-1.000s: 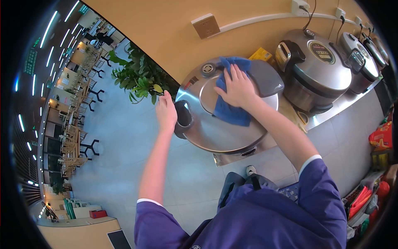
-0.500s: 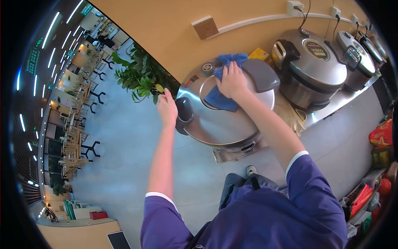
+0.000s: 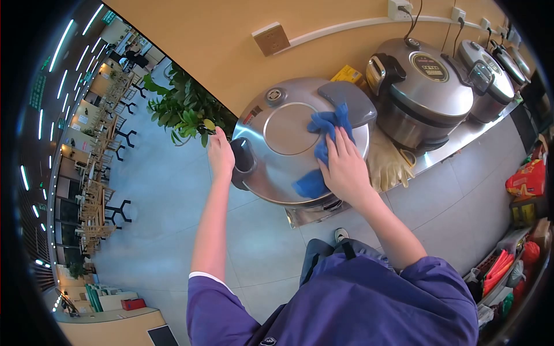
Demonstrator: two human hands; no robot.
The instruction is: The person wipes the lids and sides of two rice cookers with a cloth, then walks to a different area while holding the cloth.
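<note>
A large round steel rice cooker (image 3: 283,179) stands before me, its lid down. My right hand (image 3: 345,164) presses a crumpled blue cloth (image 3: 311,183) onto the right front of the lid, near the rim. Parts of the cloth stick out above and below the fingers. Beside the cooker's dark left handle (image 3: 244,154) is my left hand (image 3: 221,157), its fingers together and partly curled. Whether it touches the handle or holds anything is hidden. The lid's grey rear-right cover (image 3: 351,102) lies just behind the cloth.
More rice cookers (image 3: 430,86) line the wall at right. Yellowish gloves (image 3: 388,164) lie on the metal stand beside my cooker, with a yellow box (image 3: 348,75) behind. A leafy plant (image 3: 184,106) stands at left. Bags (image 3: 526,177) and goods fill the far right.
My right hand has dragged the blue cloth from the back of the lid toward its right front edge. My left hand stays beside the handle; the whole view has shifted slightly.
</note>
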